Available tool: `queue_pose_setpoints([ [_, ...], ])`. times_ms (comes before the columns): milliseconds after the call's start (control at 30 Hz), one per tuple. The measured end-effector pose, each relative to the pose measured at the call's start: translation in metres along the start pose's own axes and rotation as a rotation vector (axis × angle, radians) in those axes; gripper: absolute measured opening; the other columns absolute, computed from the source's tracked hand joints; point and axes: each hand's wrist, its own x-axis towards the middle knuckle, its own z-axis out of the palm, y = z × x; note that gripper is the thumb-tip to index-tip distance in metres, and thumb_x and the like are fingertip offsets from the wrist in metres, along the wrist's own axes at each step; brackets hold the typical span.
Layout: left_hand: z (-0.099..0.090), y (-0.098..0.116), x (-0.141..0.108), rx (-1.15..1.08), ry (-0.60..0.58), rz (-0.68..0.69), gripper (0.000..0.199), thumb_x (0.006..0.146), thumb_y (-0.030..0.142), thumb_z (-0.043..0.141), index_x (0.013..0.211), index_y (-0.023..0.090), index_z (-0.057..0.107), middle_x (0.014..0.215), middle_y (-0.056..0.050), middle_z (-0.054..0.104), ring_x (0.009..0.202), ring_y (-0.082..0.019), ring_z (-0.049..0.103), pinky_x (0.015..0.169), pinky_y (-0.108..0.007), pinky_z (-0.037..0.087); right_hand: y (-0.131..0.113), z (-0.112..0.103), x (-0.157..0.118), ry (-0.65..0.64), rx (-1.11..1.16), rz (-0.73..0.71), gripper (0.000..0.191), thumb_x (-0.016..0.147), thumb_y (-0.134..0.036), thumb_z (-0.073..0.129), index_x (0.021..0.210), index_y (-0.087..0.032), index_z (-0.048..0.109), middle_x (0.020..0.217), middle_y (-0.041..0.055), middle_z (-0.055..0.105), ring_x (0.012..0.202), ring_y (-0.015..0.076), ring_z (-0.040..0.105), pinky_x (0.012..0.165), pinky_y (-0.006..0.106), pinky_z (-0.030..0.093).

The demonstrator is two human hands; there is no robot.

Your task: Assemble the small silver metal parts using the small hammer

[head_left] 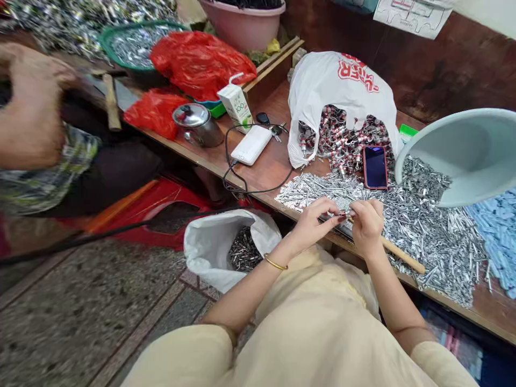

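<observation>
My left hand (312,221) and right hand (366,224) met at the near edge of the surface (270,164), fingers of both closed on one small metal part (345,214) with a red tip, pinched between them just above the heap of silver pieces (427,231). A wooden stick (403,257) lay under my right hand across that heap. Beyond it my phone (375,167) rested against the white plastic bag (338,88) spilling red-and-silver parts. A pale tilted basin (467,153) stood to the right. Down on the floor beside my left wrist, a second white bag (213,244) held dark finished pieces. Another person's hand (30,105) showed, blurred, at far left.
</observation>
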Motion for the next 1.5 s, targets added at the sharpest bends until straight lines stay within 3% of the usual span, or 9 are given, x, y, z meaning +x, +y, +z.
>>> queue_pose_setpoints([
  [300, 0.004, 0.001, 0.003, -0.207, -0.003, -0.048, 0.033, 0.094, 0.048, 0.064, 0.083, 0.017, 0.062, 0.098, -0.009, 0.063, 0.096, -0.020, 0.061, 0.083, -0.032, 0.050, -0.003, -0.002, -0.003, 0.012, 0.019, 0.022, 0.019, 0.099, -0.013, 0.048, 0.096, -0.025, 0.063, 0.078, 0.0020, 0.070, 0.070, 0.0176, 0.054, 0.072, 0.034, 0.040],
  [467, -0.001, 0.013, 0.001, 0.154, 0.059, 0.105, 0.013, 0.095, 0.028, 0.065, 0.087, 0.018, 0.065, 0.088, -0.005, 0.069, 0.089, -0.018, 0.063, 0.085, -0.033, 0.050, -0.002, -0.003, -0.011, -0.007, 0.001, 0.011, 0.017, 0.099, -0.015, 0.053, 0.100, -0.026, 0.066, 0.080, 0.0027, 0.072, 0.073, 0.0183, 0.056, 0.073, 0.035, 0.040],
  [567, 0.000, 0.017, -0.002, 0.237, 0.129, 0.219, 0.007, 0.095, 0.023, 0.065, 0.090, 0.018, 0.067, 0.083, -0.003, 0.072, 0.082, -0.016, 0.065, 0.079, -0.031, 0.051, -0.004, -0.006, -0.011, -0.037, 0.019, 0.036, 0.020, 0.098, -0.017, 0.055, 0.104, -0.028, 0.071, 0.082, 0.0031, 0.073, 0.075, 0.0186, 0.059, 0.075, 0.036, 0.042],
  [700, -0.004, 0.015, -0.003, 0.287, 0.231, 0.382, 0.005, 0.092, 0.019, 0.070, 0.088, 0.018, 0.068, 0.085, -0.004, 0.074, 0.082, -0.015, 0.068, 0.077, -0.030, 0.053, -0.010, -0.022, 0.000, -0.061, 0.135, 0.237, 0.023, 0.097, -0.022, 0.061, 0.111, -0.033, 0.076, 0.096, 0.0045, 0.072, 0.091, 0.0224, 0.063, 0.080, 0.039, 0.049],
  [800, -0.009, 0.015, -0.002, 0.348, 0.185, 0.460, 0.003, 0.092, 0.017, 0.069, 0.089, 0.018, 0.068, 0.089, -0.004, 0.075, 0.084, -0.015, 0.069, 0.078, -0.030, 0.055, -0.014, -0.035, 0.010, -0.116, 0.239, 0.366, 0.026, 0.096, -0.021, 0.061, 0.110, -0.035, 0.077, 0.095, 0.0039, 0.069, 0.090, 0.0218, 0.063, 0.076, 0.038, 0.053],
  [967, -0.013, 0.016, -0.001, 0.402, 0.131, 0.499, 0.005, 0.095, 0.015, 0.064, 0.092, 0.018, 0.067, 0.087, -0.005, 0.075, 0.084, -0.015, 0.070, 0.077, -0.030, 0.056, -0.018, -0.039, 0.015, -0.275, 0.315, 0.334, 0.028, 0.097, -0.016, 0.055, 0.107, -0.030, 0.077, 0.094, 0.0042, 0.072, 0.087, 0.0201, 0.066, 0.076, 0.037, 0.055],
  [1133, -0.014, 0.015, -0.003, 0.415, 0.108, 0.504, 0.009, 0.097, 0.016, 0.060, 0.093, 0.018, 0.067, 0.087, -0.005, 0.075, 0.084, -0.015, 0.070, 0.077, -0.031, 0.057, -0.019, -0.037, 0.015, -0.266, 0.368, 0.387, 0.007, 0.090, -0.022, 0.071, 0.087, -0.026, 0.074, 0.086, 0.0023, 0.072, 0.085, 0.0206, 0.067, 0.078, 0.038, 0.054],
  [1300, -0.017, 0.015, -0.003, 0.415, 0.112, 0.493, 0.011, 0.098, 0.016, 0.059, 0.093, 0.019, 0.068, 0.087, -0.005, 0.075, 0.085, -0.015, 0.069, 0.077, -0.031, 0.056, -0.017, -0.039, 0.019, -0.302, 0.368, 0.414, 0.009, 0.090, -0.025, 0.071, 0.081, -0.026, 0.073, 0.085, 0.0028, 0.070, 0.084, 0.0206, 0.065, 0.075, 0.038, 0.051],
  [1500, -0.018, 0.024, -0.002, 0.385, 0.121, 0.482, 0.011, 0.098, 0.016, 0.058, 0.092, 0.018, 0.067, 0.082, -0.003, 0.073, 0.078, -0.014, 0.067, 0.073, -0.030, 0.054, -0.015, -0.038, 0.020, -0.317, 0.427, 0.319, 0.007, 0.088, -0.025, 0.074, 0.082, -0.027, 0.075, 0.082, 0.0021, 0.069, 0.080, 0.0198, 0.062, 0.073, 0.037, 0.049],
])
